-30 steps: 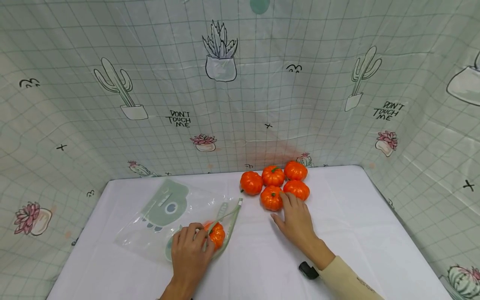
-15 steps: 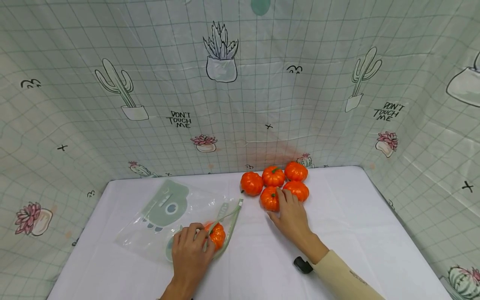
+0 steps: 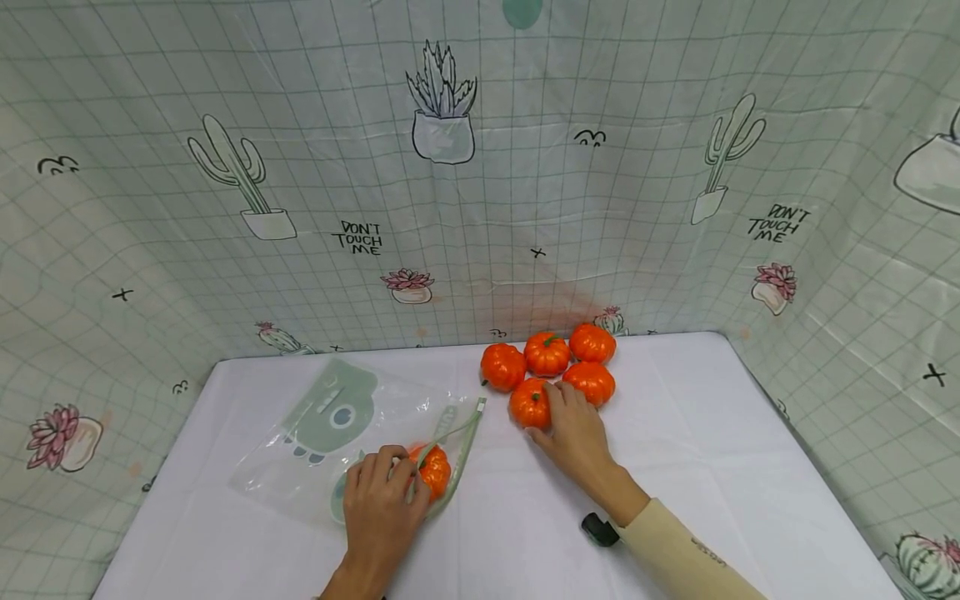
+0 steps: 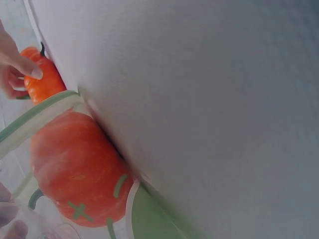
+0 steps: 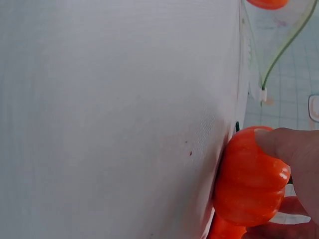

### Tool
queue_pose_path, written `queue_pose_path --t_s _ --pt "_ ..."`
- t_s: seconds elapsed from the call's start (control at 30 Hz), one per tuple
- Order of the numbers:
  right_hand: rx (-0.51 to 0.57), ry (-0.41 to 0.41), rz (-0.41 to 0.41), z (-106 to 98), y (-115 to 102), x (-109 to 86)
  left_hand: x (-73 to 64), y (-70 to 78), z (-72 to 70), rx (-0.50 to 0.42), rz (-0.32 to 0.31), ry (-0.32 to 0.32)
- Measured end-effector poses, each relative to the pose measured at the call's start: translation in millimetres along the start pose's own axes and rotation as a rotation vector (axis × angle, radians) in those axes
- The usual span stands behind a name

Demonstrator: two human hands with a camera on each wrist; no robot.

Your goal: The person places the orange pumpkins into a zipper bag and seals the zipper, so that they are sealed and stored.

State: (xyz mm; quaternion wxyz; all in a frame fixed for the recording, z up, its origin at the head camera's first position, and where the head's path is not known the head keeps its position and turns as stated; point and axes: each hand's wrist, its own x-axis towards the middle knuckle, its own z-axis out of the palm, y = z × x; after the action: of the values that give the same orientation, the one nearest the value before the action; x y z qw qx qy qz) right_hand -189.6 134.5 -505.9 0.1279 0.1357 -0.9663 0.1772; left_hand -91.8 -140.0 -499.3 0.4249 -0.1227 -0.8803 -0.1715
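A clear zip bag point(image 3: 397, 396) with green cartoon print lies flat at the left, its green-edged mouth facing right. Inside, near that mouth, sits a small orange pumpkin point(image 3: 435, 473), seen through the plastic as a large pumpkin point(image 4: 79, 169) in the left wrist view. My left hand point(image 3: 381, 508) holds the bag's mouth edge, fingers bent beside the bagged pumpkin. To the right, my right hand point(image 3: 577, 437) grips another orange pumpkin point(image 3: 527, 406) between thumb and fingers; the right wrist view shows the thumb on this pumpkin point(image 5: 249, 184), low by the table.
Several more pumpkins stand clustered behind the right hand, among them a left one point(image 3: 503, 367) and a right one point(image 3: 590, 383). A white-covered table point(image 3: 495, 533) meets a printed curtain point(image 3: 480, 208) at its back edge. A small black device point(image 3: 599, 530) sits at the right wrist.
My right hand has shifted left, closed around the front pumpkin and drawn it slightly left and toward me. The right-hand pumpkin beside it moved a little. The left hand and bag have stayed put.
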Motion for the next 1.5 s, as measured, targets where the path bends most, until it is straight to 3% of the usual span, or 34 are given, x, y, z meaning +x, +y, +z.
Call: queue_pose_path --t_s 0.57,1.03,1.5 --pt "-0.026 -0.018 -0.117 3 -12 -5.3 0.7 0.8 -0.3 0.002 0.004 0.001" --pt "0.047 -0.085 -0.191 -8 -47 -26.1 1.1 1.5 -0.4 0.019 0.000 -0.023" --pt "0.077 -0.074 -0.293 -7 -71 -39.9 0.5 1.9 1.7 0.010 0.008 -0.005"
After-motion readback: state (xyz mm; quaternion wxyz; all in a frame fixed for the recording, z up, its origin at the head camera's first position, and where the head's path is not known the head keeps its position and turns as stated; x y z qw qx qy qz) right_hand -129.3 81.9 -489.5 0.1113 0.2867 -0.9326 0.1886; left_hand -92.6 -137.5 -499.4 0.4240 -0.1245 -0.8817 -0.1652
